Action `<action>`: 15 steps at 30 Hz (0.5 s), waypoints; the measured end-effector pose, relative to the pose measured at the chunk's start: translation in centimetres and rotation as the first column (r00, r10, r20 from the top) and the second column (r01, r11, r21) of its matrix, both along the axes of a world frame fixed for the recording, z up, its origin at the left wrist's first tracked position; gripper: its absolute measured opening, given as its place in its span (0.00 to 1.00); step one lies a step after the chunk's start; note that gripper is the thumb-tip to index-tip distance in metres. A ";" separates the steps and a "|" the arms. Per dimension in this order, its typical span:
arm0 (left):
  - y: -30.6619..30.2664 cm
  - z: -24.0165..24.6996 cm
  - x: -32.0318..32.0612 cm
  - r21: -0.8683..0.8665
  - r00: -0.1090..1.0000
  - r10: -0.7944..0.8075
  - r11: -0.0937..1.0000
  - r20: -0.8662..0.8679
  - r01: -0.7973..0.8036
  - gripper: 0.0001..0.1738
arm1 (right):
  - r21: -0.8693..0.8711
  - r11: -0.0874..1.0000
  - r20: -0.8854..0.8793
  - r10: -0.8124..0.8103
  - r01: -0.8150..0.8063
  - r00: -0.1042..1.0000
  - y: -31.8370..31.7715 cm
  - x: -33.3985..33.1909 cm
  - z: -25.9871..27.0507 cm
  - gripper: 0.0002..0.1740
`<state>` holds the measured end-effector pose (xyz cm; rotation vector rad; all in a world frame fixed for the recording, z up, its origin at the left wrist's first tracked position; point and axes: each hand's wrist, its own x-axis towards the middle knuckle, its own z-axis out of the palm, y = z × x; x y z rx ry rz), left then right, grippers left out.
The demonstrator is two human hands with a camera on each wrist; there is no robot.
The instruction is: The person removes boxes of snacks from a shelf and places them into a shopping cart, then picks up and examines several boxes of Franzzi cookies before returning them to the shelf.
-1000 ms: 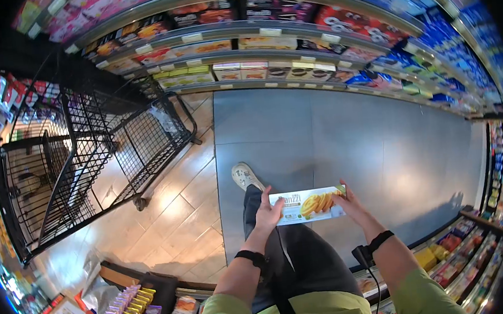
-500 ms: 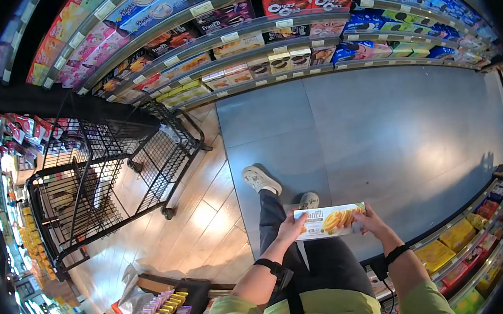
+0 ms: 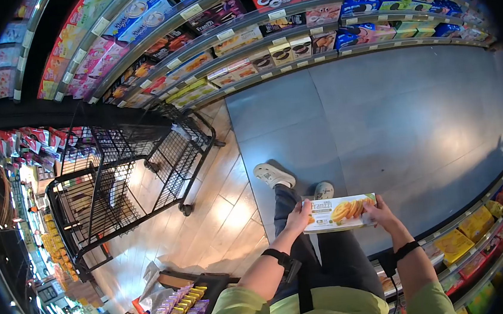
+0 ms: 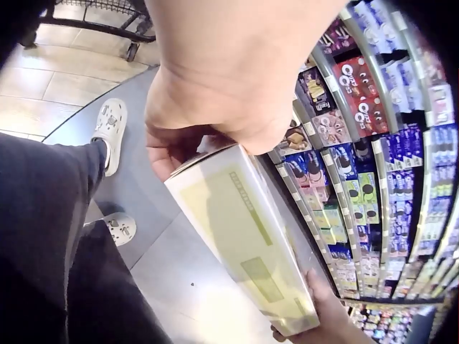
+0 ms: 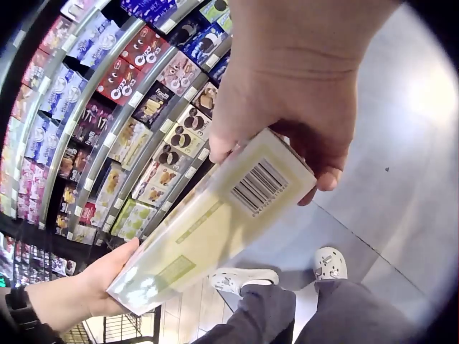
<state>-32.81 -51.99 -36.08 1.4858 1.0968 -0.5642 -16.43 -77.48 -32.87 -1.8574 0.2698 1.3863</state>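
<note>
A long white Franzzi biscuit box, with biscuits pictured on its front, is held level before the body in the head view. My left hand grips its left end and my right hand grips the other, thumbs on the front. Seen from the left wrist, the box shows a pale yellow-green long side, with the right hand at the far end. In the right wrist view a barcode shows near the end that the right hand holds.
Shelves of boxed biscuits curve across the far side. A black wire shopping cart stands at left on the wood-look floor. Low shelves with yellow packs are at right, and small wrapped snacks lie at lower left. Both feet wear white clogs.
The head view has turned, so shelves and cart sit differently in it. Both hands keep hold of the biscuit box, which appears farther right than a second ago. The second clog has come into view.
</note>
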 end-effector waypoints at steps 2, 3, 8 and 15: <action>-0.2 -0.2 0.0 0.023 0.997 -0.074 0.997 -0.016 0.074 0.40 | 0.001 1.000 -0.003 -0.007 0.007 1.000 -0.8 -0.5 -0.5 0.42; -0.3 -0.1 0.1 0.025 0.997 -0.076 0.997 -0.017 0.077 0.40 | 0.002 0.999 0.011 -0.033 0.033 0.999 -1.1 -0.9 -0.9 0.36; -1.1 -1.3 -0.3 0.052 0.994 -0.105 0.993 -0.003 0.105 0.40 | 0.001 0.998 0.021 -0.061 0.061 0.998 -2.3 -1.5 -2.0 0.31; -1.2 -0.8 -0.7 0.039 0.996 -0.086 0.996 0.008 0.086 0.40 | -0.003 0.998 0.001 -0.058 0.058 0.998 -2.6 -2.0 -2.6 0.41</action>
